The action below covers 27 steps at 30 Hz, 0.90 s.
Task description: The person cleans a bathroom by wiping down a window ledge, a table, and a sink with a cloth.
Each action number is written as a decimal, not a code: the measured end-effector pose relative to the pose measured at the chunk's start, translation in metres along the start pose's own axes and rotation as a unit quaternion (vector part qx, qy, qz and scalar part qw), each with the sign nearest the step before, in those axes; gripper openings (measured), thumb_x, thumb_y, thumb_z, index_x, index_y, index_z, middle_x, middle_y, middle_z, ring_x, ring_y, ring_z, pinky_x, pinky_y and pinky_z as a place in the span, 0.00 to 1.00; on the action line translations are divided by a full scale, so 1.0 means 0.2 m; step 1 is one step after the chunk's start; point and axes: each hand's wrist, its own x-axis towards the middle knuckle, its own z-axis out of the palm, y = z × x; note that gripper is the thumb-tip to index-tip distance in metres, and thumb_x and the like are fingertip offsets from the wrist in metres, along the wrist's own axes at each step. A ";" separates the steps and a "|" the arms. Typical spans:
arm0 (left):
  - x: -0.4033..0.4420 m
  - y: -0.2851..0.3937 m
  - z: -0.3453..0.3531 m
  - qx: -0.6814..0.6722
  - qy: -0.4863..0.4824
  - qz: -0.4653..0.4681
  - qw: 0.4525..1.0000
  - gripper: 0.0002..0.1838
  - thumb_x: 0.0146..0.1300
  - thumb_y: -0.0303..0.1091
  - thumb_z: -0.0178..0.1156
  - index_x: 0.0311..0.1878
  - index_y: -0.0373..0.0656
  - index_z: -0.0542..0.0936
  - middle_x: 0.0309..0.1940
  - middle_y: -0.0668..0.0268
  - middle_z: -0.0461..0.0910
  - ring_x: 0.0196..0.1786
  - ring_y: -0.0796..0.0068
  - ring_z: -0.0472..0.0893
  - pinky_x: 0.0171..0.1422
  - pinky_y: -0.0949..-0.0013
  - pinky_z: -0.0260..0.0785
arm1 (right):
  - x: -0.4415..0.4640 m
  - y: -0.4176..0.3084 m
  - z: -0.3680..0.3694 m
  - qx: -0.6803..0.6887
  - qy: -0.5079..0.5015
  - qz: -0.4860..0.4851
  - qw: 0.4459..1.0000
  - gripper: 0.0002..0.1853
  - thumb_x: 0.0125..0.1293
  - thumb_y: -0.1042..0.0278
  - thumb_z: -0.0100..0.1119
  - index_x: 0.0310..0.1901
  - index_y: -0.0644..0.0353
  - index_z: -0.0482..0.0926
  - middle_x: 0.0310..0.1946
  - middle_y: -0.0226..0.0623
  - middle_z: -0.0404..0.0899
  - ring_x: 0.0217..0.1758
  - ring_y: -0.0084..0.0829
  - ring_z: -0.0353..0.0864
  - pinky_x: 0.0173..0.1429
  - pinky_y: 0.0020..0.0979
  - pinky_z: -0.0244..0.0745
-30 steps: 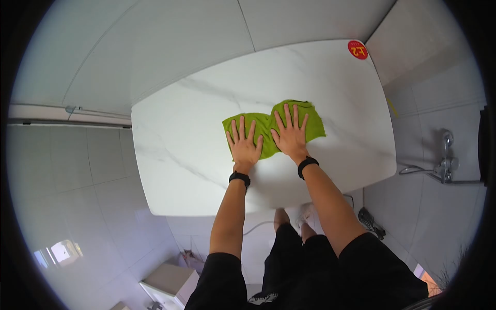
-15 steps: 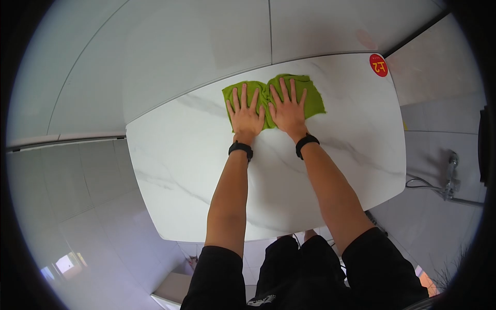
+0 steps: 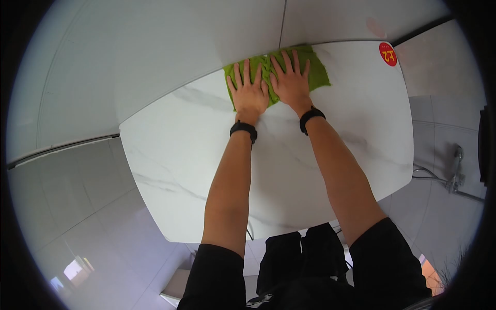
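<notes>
A green cloth (image 3: 319, 72) lies spread at the far edge of a white marble-patterned table (image 3: 279, 170), its back side reaching the wall. My left hand (image 3: 250, 92) rests flat on the cloth's left half, fingers spread. Beside it, my right hand (image 3: 291, 85) presses flat on the right half, its fingers also apart. Between the two hands the fabric is bunched into a ridge. Both wrists wear a black band.
The pale panelled wall (image 3: 181, 46) borders the table's far side. A round red sticker (image 3: 388, 55) marks the far right corner. Beyond the right edge, a shower tap (image 3: 454, 178) with a hose is mounted on the tiled wall.
Both hands and the cloth have slid forward, away from my body, up to the table's far edge. The view has shifted slightly.
</notes>
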 end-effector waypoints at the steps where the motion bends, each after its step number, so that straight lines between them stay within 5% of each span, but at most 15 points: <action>1: 0.00 0.00 0.01 0.001 0.005 0.002 1.000 0.30 0.77 0.49 0.39 0.80 0.61 0.60 0.83 0.64 0.47 0.85 0.52 0.41 0.84 0.38 0.31 | 0.00 0.00 0.00 -0.003 0.002 -0.001 1.000 0.28 0.75 0.46 0.46 0.74 0.39 0.69 0.78 0.38 0.57 0.82 0.52 0.49 0.76 0.76 0.45; 19: -0.14 0.01 0.02 0.024 -0.057 0.026 0.998 0.33 0.78 0.50 0.33 0.83 0.54 0.51 0.85 0.59 0.39 0.85 0.45 0.36 0.83 0.33 0.29 | -0.22 -0.07 -0.02 -0.016 -0.006 0.024 1.000 0.27 0.79 0.47 0.37 0.76 0.35 0.65 0.80 0.31 0.55 0.84 0.43 0.48 0.83 0.63 0.37; 27: -0.45 0.05 0.00 0.017 -0.043 0.045 0.998 0.33 0.78 0.47 0.35 0.82 0.48 0.54 0.84 0.58 0.40 0.85 0.44 0.37 0.83 0.33 0.29 | -0.51 -0.14 -0.11 0.010 0.033 0.031 0.999 0.26 0.77 0.48 0.42 0.74 0.38 0.69 0.79 0.33 0.59 0.83 0.42 0.51 0.82 0.61 0.40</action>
